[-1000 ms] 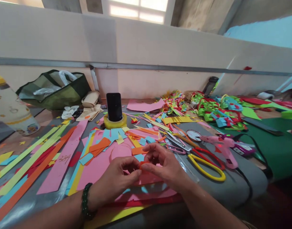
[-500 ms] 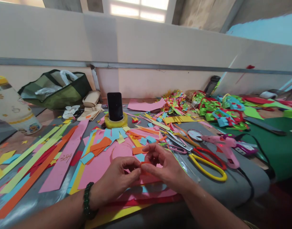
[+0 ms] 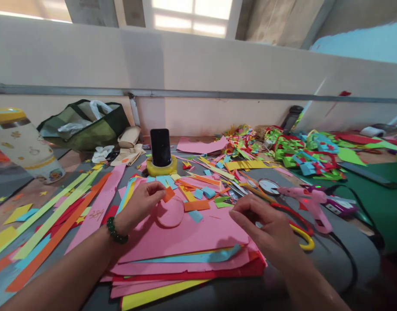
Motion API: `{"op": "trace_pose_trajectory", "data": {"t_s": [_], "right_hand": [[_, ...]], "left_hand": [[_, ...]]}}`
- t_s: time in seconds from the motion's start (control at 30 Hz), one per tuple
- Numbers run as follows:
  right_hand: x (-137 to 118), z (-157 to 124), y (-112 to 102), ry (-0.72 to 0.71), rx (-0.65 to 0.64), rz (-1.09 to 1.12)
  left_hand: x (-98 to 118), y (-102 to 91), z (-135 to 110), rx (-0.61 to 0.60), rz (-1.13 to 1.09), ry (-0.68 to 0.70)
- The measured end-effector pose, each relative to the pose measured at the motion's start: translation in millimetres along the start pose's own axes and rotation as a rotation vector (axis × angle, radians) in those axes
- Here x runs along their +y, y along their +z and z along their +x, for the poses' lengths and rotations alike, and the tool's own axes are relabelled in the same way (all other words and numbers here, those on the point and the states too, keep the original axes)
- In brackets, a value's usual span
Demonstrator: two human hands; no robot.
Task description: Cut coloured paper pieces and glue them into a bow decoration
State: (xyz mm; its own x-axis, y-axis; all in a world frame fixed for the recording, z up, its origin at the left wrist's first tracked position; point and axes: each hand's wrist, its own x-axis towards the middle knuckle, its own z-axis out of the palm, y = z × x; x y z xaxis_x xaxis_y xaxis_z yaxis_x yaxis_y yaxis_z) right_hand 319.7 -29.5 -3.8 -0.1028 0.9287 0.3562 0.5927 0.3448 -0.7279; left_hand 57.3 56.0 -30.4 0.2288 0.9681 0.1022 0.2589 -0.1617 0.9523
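My left hand (image 3: pixel 138 207), with a dark green bead bracelet (image 3: pixel 115 231) on the wrist, pinches a small orange paper piece (image 3: pixel 168 194). It hovers over the left part of a pink paper sheet (image 3: pixel 198 235), beside a round pink paper disc (image 3: pixel 170 212). To the right, my right hand (image 3: pixel 266 229) has loosely curled fingers, thumb apart, and nothing visible between them. It partly covers the scissors with red and yellow handles (image 3: pixel 303 236). Small orange strips (image 3: pixel 197 205) and blue paper pieces (image 3: pixel 195 216) lie between the hands.
A phone (image 3: pixel 160 147) stands in a yellow tape roll (image 3: pixel 153 166). A pink glue gun (image 3: pixel 315 205) with a black cord lies right. Long paper strips (image 3: pixel 97 211) and a patterned tumbler (image 3: pixel 26 147) are left. A green bag (image 3: pixel 88 125) and heaped paper decorations (image 3: pixel 302 151) stand behind.
My hands have parted from their meeting point over the pink sheet. The left moved left and up with the orange paper piece; the right moved right toward the scissors.
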Motion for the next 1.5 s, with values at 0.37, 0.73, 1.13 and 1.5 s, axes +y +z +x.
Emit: {"op": "trace_pose_trajectory", "data": {"t_s": [0.37, 0.73, 1.13, 1.5], "right_hand": [[8.0, 34.0, 28.5, -0.283, -0.338, -0.786], [14.7, 57.5, 35.1, -0.541, -0.464, -1.102], [4.7, -2.7, 32.9, -0.715, -0.319, -0.848], [29.0, 5.8, -24.1, -0.178, 0.142, -0.871]], "left_hand": [[-1.2, -4.5, -3.7, 0.224, 0.599, 0.286], [4.8, 15.1, -24.1, 0.072, 0.762, 0.519], [7.6, 47.1, -54.3, -0.196, 1.005, 0.932], [3.3, 49.2, -56.1, -0.356, 1.007, 0.813]]}}
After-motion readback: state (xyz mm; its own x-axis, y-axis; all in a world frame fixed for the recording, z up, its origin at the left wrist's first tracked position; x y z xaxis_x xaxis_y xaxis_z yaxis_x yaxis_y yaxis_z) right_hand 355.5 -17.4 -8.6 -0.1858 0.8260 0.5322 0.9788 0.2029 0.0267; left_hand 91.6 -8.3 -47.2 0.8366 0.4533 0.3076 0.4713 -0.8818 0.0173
